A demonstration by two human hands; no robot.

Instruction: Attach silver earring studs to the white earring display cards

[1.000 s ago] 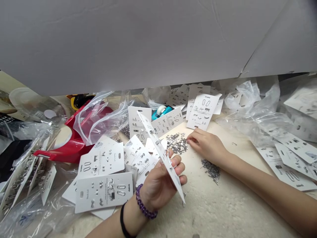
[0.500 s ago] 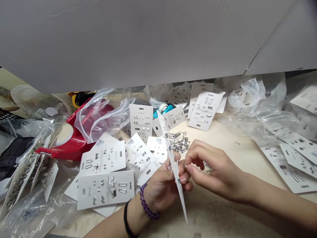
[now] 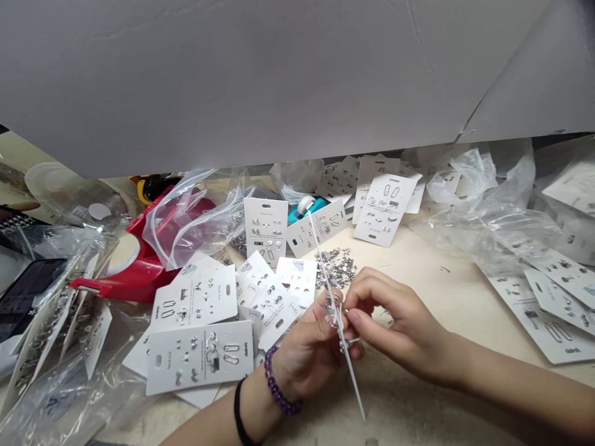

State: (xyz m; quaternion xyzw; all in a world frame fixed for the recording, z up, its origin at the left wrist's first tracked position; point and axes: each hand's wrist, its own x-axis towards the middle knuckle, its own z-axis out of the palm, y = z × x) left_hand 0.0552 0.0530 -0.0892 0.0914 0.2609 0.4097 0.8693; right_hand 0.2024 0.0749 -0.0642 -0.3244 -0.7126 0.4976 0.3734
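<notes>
Presently, in the head view, the left hand is pinching a card, which is standing nearly edge-on above the surface. The right hand is pinching a tiny metal piece between thumb and forefinger at the card's right face. Metal bits are lying heaped behind; more cards are lying leftward.

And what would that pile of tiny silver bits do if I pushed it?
The silver bits would probably spread apart, since they lie loose. They might slide, being shiny and on a flat tabletop. Each is probably light, being so tiny.
</notes>
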